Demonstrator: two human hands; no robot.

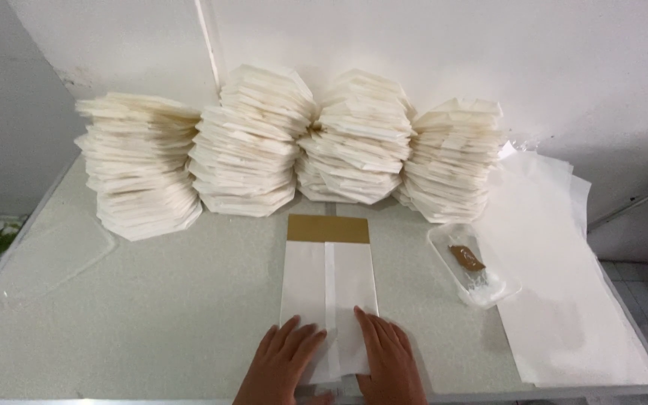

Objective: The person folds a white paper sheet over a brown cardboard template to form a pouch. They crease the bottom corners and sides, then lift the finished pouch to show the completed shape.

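Note:
A white paper bag [328, 277] lies flat on the grey table [189, 300], with a brown strip [328, 229] across its far end and a seam down its middle. My left hand [283, 364] presses flat on the bag's near left corner, fingers spread. My right hand [388, 360] rests flat on the near right part, fingers together and pointing away from me. Neither hand grips anything.
Several tall stacks of folded white paper bags [253, 142] stand along the back wall. A clear plastic tray [474, 266] holding a brown lump sits to the right. Large white paper sheets [564, 300] cover the table's right side. A clear lid [54, 251] lies at left.

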